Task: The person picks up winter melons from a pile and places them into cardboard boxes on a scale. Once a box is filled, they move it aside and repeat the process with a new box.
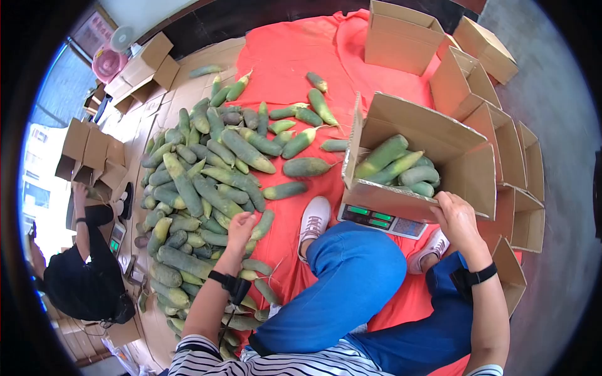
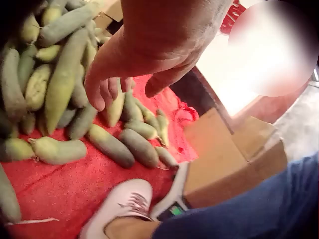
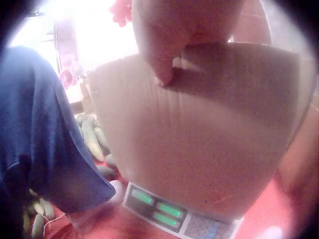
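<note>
Over the edge of a large heap of green radishes [image 1: 216, 197] hovers my left hand [image 1: 241, 230], holding nothing. In the left wrist view its fingers hang loosely bent above the radishes. My right hand [image 1: 458, 216] grips the near rim of an open cardboard box [image 1: 401, 199]. The right wrist view has the thumb [image 3: 163, 78] against the box's outer wall, with the other fingers hidden over the rim. Several green radishes [image 1: 385, 156] lie inside the box. Beneath it is a digital scale [image 1: 404, 228] with lit green displays.
Open cardboard boxes [image 1: 480, 84] line the right side. Red cloth [image 1: 288, 56] covers the floor, with loose radishes [image 1: 304, 167] between heap and box. My shoes [image 1: 315, 219] stand near the scale. Another person [image 1: 88, 276] in dark clothes sits at the left beside boxes.
</note>
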### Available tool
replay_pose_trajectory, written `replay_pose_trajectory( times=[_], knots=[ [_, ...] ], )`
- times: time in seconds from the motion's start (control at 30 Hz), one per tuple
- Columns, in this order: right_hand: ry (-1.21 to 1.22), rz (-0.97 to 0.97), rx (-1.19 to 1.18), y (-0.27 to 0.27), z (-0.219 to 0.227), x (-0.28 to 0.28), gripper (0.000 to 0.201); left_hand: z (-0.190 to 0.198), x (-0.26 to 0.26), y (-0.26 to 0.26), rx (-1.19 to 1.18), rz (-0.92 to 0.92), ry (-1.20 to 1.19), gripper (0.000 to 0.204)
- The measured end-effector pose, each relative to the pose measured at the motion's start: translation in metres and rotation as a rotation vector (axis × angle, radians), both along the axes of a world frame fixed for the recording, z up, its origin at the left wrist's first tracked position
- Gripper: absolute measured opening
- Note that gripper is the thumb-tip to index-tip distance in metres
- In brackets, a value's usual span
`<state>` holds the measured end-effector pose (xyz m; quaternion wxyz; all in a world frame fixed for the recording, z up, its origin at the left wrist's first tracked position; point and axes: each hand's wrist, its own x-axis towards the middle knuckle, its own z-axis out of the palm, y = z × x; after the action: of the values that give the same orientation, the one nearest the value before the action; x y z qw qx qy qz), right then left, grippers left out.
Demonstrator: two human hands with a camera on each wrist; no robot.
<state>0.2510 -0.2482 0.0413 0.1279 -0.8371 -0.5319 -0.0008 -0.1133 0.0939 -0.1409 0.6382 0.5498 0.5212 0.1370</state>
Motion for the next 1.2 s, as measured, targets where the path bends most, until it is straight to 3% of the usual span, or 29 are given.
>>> replay_pose_trajectory(
  times=[0.07,0.1,0.17,0.27,0.37,0.43,0.5,0.57,0.63,0.7,0.77,0.83,0.9,1.1,1.17,1.2],
  knots=[
    [0.003,-0.019,0.014,0.002,0.001,-0.002,0.017,-0.050,-0.027,0.036,0.279,0.257,0.123,0.041],
    [0.005,-0.013,0.012,0.002,0.002,-0.003,0.017,-0.065,-0.037,0.051,0.276,0.263,0.126,0.041],
    [0.024,-0.043,-0.018,0.004,0.004,-0.003,0.016,-0.087,-0.047,0.080,0.499,0.407,0.447,0.058],
    [0.034,-0.051,-0.043,0.007,0.006,-0.003,0.015,-0.119,-0.055,0.115,0.570,0.459,0.637,0.069],
    [0.028,-0.064,-0.060,0.009,0.004,-0.003,0.015,-0.131,-0.050,0.139,0.475,0.421,0.643,0.071],
    [0.027,-0.071,-0.058,0.009,0.005,-0.003,0.014,-0.114,-0.036,0.137,0.408,0.454,0.589,0.065],
    [0.026,-0.069,-0.087,0.007,0.003,0.000,0.015,-0.156,-0.052,0.161,0.428,0.486,0.360,0.059],
    [0.020,-0.068,-0.079,0.008,0.004,-0.001,0.015,-0.134,-0.045,0.152,0.281,0.541,0.194,0.051],
    [-0.012,-0.061,-0.073,0.009,0.005,-0.001,0.015,-0.145,-0.053,0.149,0.108,0.569,-0.030,0.046],
    [0.001,-0.045,-0.047,0.008,0.006,0.000,0.016,-0.101,-0.042,0.115,0.084,0.404,0.019,0.048],
    [-0.003,-0.056,-0.043,0.006,0.004,0.002,0.016,-0.082,-0.037,0.086,0.180,0.256,-0.062,0.050],
    [0.005,-0.061,-0.048,-0.002,0.000,-0.003,0.016,0.016,0.007,0.024,0.317,0.090,-0.285,0.053],
    [0.009,-0.034,-0.028,0.000,-0.005,0.000,0.017,0.090,0.041,-0.001,0.414,0.052,-0.355,0.051],
    [-0.019,-0.019,0.065,-0.004,-0.012,0.001,0.015,0.259,0.148,-0.050,0.787,-0.195,-0.875,0.067],
    [-0.040,-0.023,0.085,-0.003,-0.014,0.006,0.015,0.273,0.182,-0.069,0.799,-0.386,-0.720,0.065],
    [-0.038,-0.001,0.115,-0.004,-0.015,0.007,0.015,0.276,0.197,-0.075,0.889,-0.610,-0.612,0.064]
  ],
)
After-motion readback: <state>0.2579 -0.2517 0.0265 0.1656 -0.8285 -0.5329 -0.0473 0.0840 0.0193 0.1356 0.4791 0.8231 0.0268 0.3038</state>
